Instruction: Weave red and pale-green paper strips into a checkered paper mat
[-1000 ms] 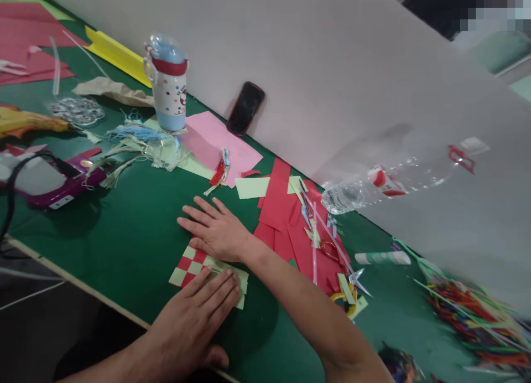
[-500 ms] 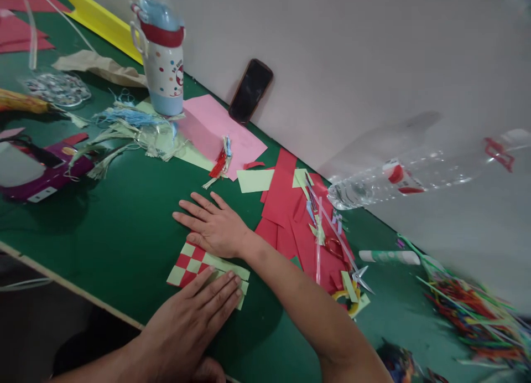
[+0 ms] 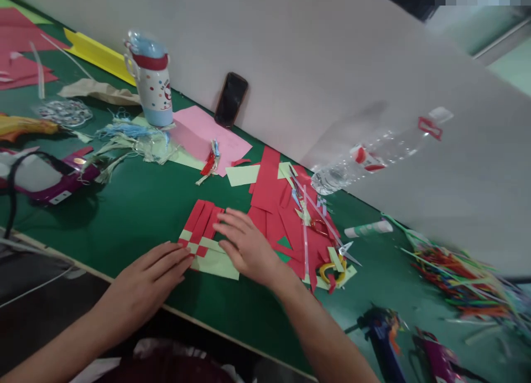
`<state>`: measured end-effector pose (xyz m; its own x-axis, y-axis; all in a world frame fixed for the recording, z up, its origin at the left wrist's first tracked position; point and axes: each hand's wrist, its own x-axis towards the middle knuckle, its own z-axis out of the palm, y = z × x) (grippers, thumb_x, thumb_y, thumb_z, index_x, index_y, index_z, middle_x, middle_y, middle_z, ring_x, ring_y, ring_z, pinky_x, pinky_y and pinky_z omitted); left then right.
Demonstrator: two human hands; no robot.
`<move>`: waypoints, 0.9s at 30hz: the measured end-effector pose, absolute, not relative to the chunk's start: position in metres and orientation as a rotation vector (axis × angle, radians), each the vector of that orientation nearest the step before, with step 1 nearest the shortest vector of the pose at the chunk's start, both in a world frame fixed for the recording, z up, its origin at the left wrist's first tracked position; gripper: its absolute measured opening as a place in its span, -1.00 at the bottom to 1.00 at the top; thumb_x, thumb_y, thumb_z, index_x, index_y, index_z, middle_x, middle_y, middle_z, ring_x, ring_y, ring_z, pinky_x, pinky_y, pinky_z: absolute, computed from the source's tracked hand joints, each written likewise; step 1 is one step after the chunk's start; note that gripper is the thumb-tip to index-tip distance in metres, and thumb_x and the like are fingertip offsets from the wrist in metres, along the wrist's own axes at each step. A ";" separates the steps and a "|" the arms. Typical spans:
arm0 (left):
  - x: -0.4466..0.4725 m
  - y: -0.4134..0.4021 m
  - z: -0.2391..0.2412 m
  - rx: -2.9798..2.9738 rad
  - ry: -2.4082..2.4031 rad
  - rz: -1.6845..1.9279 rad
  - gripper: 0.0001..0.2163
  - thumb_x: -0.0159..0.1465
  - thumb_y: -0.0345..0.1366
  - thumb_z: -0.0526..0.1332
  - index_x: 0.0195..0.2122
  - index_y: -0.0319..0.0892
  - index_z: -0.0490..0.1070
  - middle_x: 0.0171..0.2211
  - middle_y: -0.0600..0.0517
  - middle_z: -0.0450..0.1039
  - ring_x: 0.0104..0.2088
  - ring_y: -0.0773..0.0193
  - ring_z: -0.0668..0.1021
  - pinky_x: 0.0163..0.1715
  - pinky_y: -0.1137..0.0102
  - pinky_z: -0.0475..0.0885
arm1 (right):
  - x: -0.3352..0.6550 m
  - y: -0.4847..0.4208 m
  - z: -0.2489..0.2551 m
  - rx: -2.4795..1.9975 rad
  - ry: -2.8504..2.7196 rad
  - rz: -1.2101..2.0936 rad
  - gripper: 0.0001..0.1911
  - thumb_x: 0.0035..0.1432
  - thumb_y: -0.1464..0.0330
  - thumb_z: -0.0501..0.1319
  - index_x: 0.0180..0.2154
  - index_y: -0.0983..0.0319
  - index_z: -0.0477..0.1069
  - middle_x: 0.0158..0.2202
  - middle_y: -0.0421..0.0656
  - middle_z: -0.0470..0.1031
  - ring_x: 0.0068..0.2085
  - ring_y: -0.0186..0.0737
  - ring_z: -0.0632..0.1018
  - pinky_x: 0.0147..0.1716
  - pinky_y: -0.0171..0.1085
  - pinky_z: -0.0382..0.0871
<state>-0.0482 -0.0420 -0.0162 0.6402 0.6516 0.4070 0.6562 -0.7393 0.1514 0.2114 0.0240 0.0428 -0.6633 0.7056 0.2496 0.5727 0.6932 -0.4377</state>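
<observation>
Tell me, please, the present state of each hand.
Left hand: open, fingers extended, fingertips on the woven paper.
Right hand: open, fingers slightly bent by its red strips; contact cannot be told.

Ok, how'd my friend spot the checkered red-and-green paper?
On the green table, look between the left hand and right hand. The checkered red-and-green paper lies there; its woven squares set it apart from the loose red paper sheets.

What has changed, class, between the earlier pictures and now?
The left hand moved left across the woven paper to its left end. The right hand shifted rightward; red strips now show on the paper's far side. The phone, flask and plastic bottle stayed put.
</observation>
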 end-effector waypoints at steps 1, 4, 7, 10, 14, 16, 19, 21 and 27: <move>-0.048 -0.039 -0.016 -2.859 -1.137 -0.754 -0.71 0.39 -0.44 0.07 0.07 -0.14 0.45 0.05 0.01 0.54 0.10 0.18 0.50 0.18 0.21 0.38 | 0.216 0.008 0.041 -1.017 -2.497 0.457 -0.68 0.37 0.37 0.08 0.10 0.26 0.40 0.16 0.01 0.42 0.28 -0.09 0.31 0.27 -0.01 0.24; -0.047 -0.029 -0.012 -2.870 -1.148 -0.796 -0.71 0.41 -0.38 0.02 0.04 -0.20 0.47 -0.01 -0.05 0.56 0.05 0.16 0.51 0.11 0.23 0.44 | 0.221 -0.031 0.031 -1.016 -2.543 0.380 -0.68 0.34 0.36 0.14 0.09 0.25 0.42 0.13 -0.01 0.45 0.25 -0.07 0.35 0.26 -0.04 0.26; -0.044 -0.025 -0.010 -2.905 -1.141 -0.785 -0.70 0.42 -0.31 0.02 0.05 -0.21 0.47 0.02 -0.08 0.53 0.06 0.14 0.49 0.11 0.23 0.42 | 0.222 -0.050 0.015 -1.034 -2.612 0.300 -0.65 0.33 0.31 0.18 0.09 0.31 0.43 0.15 0.03 0.45 0.27 -0.04 0.34 0.27 -0.08 0.25; -0.041 -0.027 -0.011 -2.960 -1.111 -0.730 -0.70 0.42 -0.25 0.04 0.07 -0.14 0.46 0.05 -0.02 0.53 0.07 0.17 0.48 0.15 0.24 0.37 | 0.220 -0.056 0.000 -1.074 -2.616 0.275 -0.67 0.35 0.33 0.15 0.08 0.29 0.45 0.15 0.02 0.46 0.26 -0.02 0.35 0.26 -0.04 0.24; -0.043 -0.030 -0.016 -2.999 -1.127 -0.647 -0.69 0.42 -0.17 0.03 0.06 -0.09 0.46 0.06 -0.02 0.51 0.08 0.15 0.47 0.15 0.22 0.35 | 0.218 -0.057 -0.007 -1.085 -2.568 0.278 -0.70 0.33 0.33 0.18 0.05 0.23 0.48 0.13 -0.04 0.49 0.24 -0.08 0.39 0.26 -0.08 0.24; -0.046 -0.028 -0.015 -3.020 -1.125 -0.604 -0.68 0.41 -0.14 0.04 0.05 -0.09 0.46 0.06 -0.04 0.51 0.07 0.13 0.47 0.14 0.21 0.35 | 0.217 -0.056 -0.007 -1.081 -2.556 0.290 -0.70 0.31 0.32 0.21 0.05 0.24 0.49 0.10 -0.06 0.52 0.21 -0.12 0.42 0.25 -0.14 0.24; -0.046 -0.020 -0.007 -3.064 -1.101 -0.529 -0.70 0.38 -0.14 0.07 0.00 -0.09 0.49 0.02 -0.05 0.52 0.05 0.13 0.48 0.11 0.22 0.35 | 0.215 -0.052 -0.004 -1.105 -2.549 0.301 -0.75 0.30 0.38 0.22 0.00 0.24 0.52 0.06 -0.06 0.55 0.17 -0.16 0.47 0.22 -0.20 0.27; -0.044 -0.015 0.000 -3.089 -1.100 -0.472 -0.74 0.35 -0.15 0.11 -0.05 -0.08 0.51 -0.02 -0.03 0.54 0.01 0.13 0.50 0.08 0.22 0.35 | 0.213 -0.050 -0.001 -1.132 -2.551 0.313 -0.79 0.30 0.41 0.21 -0.06 0.23 0.54 0.04 -0.07 0.57 0.14 -0.17 0.50 0.18 -0.22 0.29; -0.030 -0.013 0.016 -3.112 -1.246 -0.347 -0.79 0.24 -0.19 0.23 -0.14 -0.10 0.52 -0.13 -0.05 0.52 -0.10 0.11 0.53 -0.11 0.28 0.39 | 0.209 -0.039 0.018 -1.296 -2.518 0.393 -0.80 0.35 0.36 0.14 -0.14 0.17 0.56 -0.12 -0.15 0.64 -0.10 -0.16 0.62 -0.17 -0.27 0.43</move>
